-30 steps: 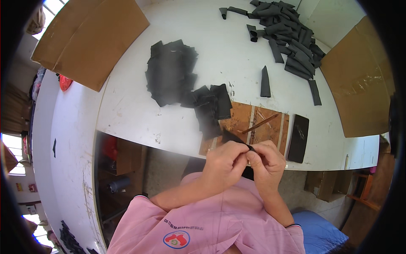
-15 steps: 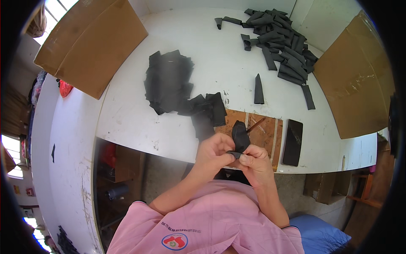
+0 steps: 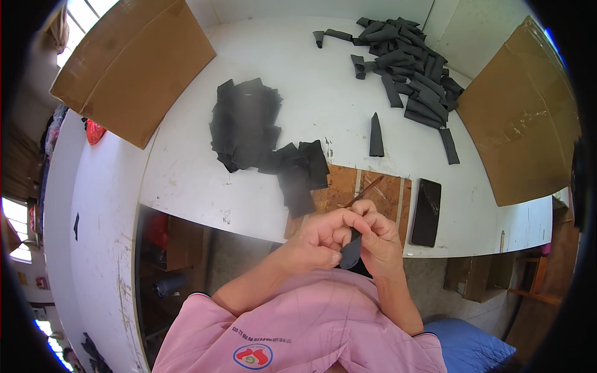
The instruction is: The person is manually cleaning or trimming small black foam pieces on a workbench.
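Observation:
Between my two hands, close to the table's front edge, is a small dark grey fabric piece. My left hand pinches it from the left, thumb on its lower part. My right hand grips its upper end, and the fingertips of both hands meet there, covering part of the cloth. Just beyond them a thin brown pointed stick rests on a brown board. Flat dark fabric pieces lie beside the board, next to a larger stack of the same cloth.
A heap of dark rolled fabric tubes lies at the far right, with a single tapered one nearer. A black phone is right of the board. Cardboard boxes stand at left and right.
The fabric piece, which stood up beyond my fingers, now hangs below them toward me. My hands have closed in together around its upper end.

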Demonstrator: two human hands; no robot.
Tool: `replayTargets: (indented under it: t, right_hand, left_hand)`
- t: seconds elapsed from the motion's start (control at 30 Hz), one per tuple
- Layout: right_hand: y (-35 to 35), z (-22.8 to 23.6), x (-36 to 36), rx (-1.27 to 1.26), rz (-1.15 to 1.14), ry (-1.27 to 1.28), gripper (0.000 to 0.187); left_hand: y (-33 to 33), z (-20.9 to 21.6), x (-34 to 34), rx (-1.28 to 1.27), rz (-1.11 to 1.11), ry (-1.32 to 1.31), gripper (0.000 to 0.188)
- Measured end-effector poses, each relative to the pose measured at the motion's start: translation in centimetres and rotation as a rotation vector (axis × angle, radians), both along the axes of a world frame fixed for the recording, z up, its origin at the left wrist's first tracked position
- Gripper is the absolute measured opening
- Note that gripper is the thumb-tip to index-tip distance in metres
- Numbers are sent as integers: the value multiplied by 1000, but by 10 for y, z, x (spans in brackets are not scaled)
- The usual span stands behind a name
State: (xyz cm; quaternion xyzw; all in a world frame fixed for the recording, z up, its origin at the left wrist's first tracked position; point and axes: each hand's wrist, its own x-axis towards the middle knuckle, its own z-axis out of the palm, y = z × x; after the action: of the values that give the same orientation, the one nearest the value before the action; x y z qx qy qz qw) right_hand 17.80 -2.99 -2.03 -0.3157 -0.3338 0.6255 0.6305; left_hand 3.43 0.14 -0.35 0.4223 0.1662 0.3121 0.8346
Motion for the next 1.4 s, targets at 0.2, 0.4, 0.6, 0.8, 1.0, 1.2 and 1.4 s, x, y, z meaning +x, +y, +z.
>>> replayTargets:
  t: [0.2, 0.4, 0.6, 0.8, 1.0, 1.2, 1.4]
  right_hand:
    - [7, 20, 18, 325, -187, -603, 4]
    - [10, 58, 20, 336, -244, -829, 3]
    - [18, 90, 23, 112, -114, -772, 10]
    - [31, 103, 23, 227, -264, -895, 12]
    - [47, 92, 37, -9, -31, -580, 15]
    - [52, 40, 31, -193, 196, -244, 20]
    - [65, 56, 41, -82, 238, -260, 21]
  left_hand:
    - [-16, 14, 19, 291, 582, 323, 28]
    - [-12, 18, 36, 707, 919, 325, 22]
    - [11, 54, 26, 128, 636, 25, 25]
    - [27, 83, 24, 316, 659, 159, 38]
    - [44, 66, 23, -129, 255, -213, 45]
    - [54, 2, 22, -561, 43, -605, 46]
    - [51, 31, 26, -594, 36, -666, 44]
